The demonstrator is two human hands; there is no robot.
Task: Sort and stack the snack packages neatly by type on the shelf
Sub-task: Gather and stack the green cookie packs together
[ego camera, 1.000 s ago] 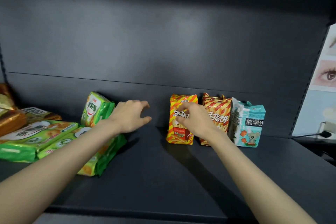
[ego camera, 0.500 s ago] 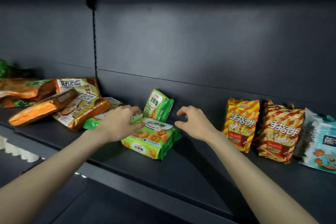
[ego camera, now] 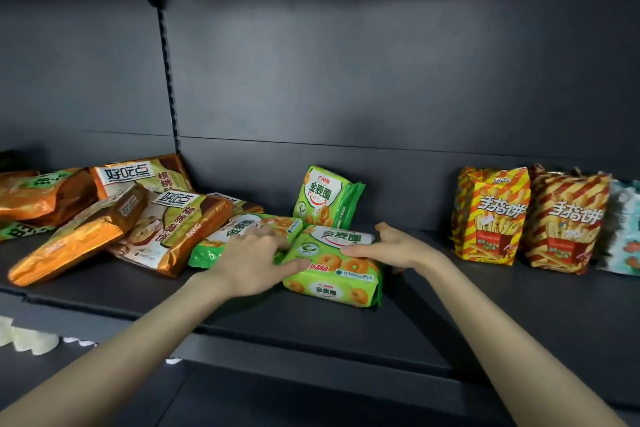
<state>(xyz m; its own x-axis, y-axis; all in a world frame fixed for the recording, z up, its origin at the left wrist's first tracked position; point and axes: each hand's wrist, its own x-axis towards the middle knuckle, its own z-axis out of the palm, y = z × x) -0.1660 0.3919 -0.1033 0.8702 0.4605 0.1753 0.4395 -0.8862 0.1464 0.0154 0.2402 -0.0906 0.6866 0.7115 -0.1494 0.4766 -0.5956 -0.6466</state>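
The right hand (ego camera: 391, 246) grips the front green pack (ego camera: 332, 274): its thumb lies across the top face and its fingers curl round the far right corner. The left hand (ego camera: 249, 260) is released, fingers spread flat over the second green pack (ego camera: 214, 243), with the thumb pressed against the front pack's left edge. Half a second ago both hands hung just short of these packs with fingers curled, the right one apart from the front pack on its right side. A second ago the right hand was over at the nearer of the striped packs.

The front green pack lies flat near the middle of the shelf (ego camera: 450, 315), its long side toward the front edge, where it lay half a second ago. The second green pack lies flat just beside it on the left, touching it. An upright green pack (ego camera: 325, 198) of the same kind stands just behind them, leaning toward the back panel (ego camera: 381, 80).

To the left, the orange-brown packs (ego camera: 166, 222) lie in a loose, overlapping heap, some tilted on others, the nearest one touching the second green pack. The heap runs past the slotted post (ego camera: 169, 80) toward the left edge of the view.

To the right, well apart from the green ones, two striped packs (ego camera: 491, 215) stand upright side by side. A teal pack (ego camera: 623, 229) stands just beside them, now cut off by the right edge of the view.
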